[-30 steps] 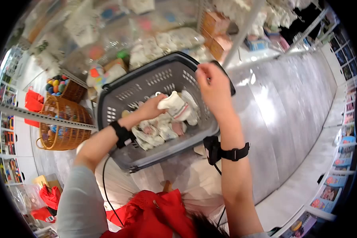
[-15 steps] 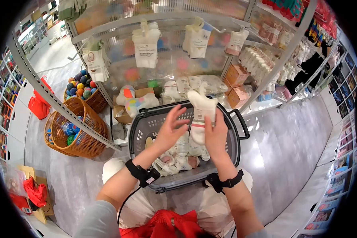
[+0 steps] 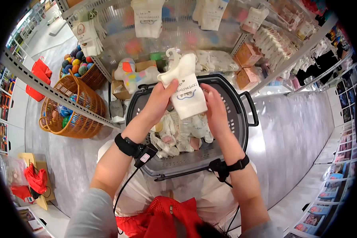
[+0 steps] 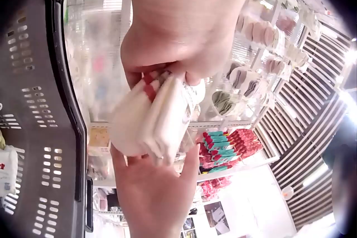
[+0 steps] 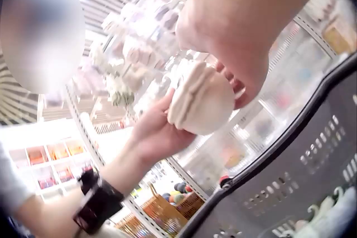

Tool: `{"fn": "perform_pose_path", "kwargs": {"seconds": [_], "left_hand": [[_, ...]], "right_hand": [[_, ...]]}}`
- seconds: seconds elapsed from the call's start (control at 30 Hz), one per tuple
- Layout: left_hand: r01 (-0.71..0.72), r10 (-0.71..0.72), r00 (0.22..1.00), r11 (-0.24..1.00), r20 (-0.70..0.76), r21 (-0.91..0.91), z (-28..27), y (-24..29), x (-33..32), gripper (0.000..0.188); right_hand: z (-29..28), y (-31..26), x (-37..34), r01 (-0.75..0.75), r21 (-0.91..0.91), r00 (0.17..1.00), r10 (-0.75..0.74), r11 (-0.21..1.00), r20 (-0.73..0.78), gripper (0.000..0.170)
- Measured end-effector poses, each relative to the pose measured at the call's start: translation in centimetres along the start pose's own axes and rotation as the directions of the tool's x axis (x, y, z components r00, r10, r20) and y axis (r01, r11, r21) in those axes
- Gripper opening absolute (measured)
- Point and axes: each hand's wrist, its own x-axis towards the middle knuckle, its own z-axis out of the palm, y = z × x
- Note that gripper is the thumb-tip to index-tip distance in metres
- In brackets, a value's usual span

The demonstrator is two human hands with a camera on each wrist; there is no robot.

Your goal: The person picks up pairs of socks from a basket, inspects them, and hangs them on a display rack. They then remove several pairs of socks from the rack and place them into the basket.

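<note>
A pack of white socks on a small plastic hook hangs over the shopping basket, its printed front toward the head camera. My left hand grips the pack by its left edge, thumb on the front. In the left wrist view, the layered socks show a red stripe. At the pack's right edge is my right hand, its fingers loosely bent and partly behind the socks, with the palm facing them. More sock packs lie heaped inside the basket.
Sock packs hang from a rack ahead. Below them are a patchwork plush toy and pink boxes. A wicker basket of balls stands left, behind a slanting metal post. The shopping basket's handle sticks out right.
The sock pack came up out of the basket in the left hand, passed to the right hand, and is now back in the left. Its printed side has turned toward the head camera.
</note>
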Motion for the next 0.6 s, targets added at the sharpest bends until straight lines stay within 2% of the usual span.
{"fn": "perform_pose_path", "kwargs": {"seconds": [0.1,0.13,0.23,0.33,0.43,0.57,0.6], "left_hand": [[-0.013,0.012,1.0,0.997,0.009,0.082,0.3,-1.2,0.4,0.03],[0.047,-0.05,0.999,0.989,0.018,0.141,0.1,-1.3,0.3,0.032],[0.146,-0.133,0.988,0.964,-0.072,0.221,0.7,-1.1,0.1,0.035],[0.087,-0.072,0.994,0.978,-0.088,0.189,1.0,-1.9,0.7,0.032],[0.116,-0.116,0.993,0.959,-0.014,0.258,0.7,-2.3,1.2,0.031],[0.009,-0.001,1.0,0.956,-0.027,0.294,1.2,-2.2,1.4,0.026],[0.054,-0.044,0.998,0.944,-0.041,0.326,1.4,-1.6,1.1,0.025]], "right_hand": [[-0.4,-0.2,0.4,-0.215,0.064,0.961,0.199,0.975,0.19,0.035],[-0.5,0.5,0.8,-0.204,-0.022,0.964,0.205,0.979,0.169,0.032],[-0.5,1.5,1.5,-0.181,-0.05,0.979,0.184,0.982,0.085,0.027],[-0.2,1.7,1.9,-0.077,-0.102,0.996,0.071,0.992,-0.053,0.023],[-0.2,1.3,1.9,-0.102,-0.023,0.989,0.099,0.994,-0.108,0.024],[-0.3,1.4,1.9,-0.098,-0.009,0.99,0.097,0.995,-0.1,0.027],[-0.5,1.6,2.0,-0.086,0.0,0.993,0.086,0.996,-0.081,0.029]]}}
